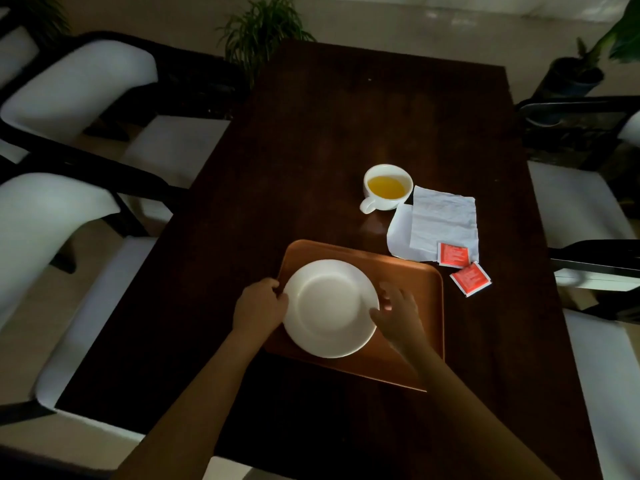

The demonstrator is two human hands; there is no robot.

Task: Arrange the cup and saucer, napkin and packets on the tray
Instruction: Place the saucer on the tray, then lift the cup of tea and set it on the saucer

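Note:
A white saucer (330,308) lies on the left half of the brown tray (415,292). My left hand (259,304) grips the saucer's left rim. My right hand (394,308) rests at its right rim, fingers spread and touching the edge. Beyond the tray, a white cup (387,188) with yellow liquid stands on the table, handle toward me. An unfolded white napkin (438,225) lies to the cup's right. One red packet (453,255) sits on the napkin's near corner, and a second red packet (470,279) lies on the table beside the tray.
The dark wooden table (311,133) stretches away from me. White-cushioned chairs (69,84) line its left side, and more chairs (588,209) stand on the right. Potted plants (259,32) stand past the far end.

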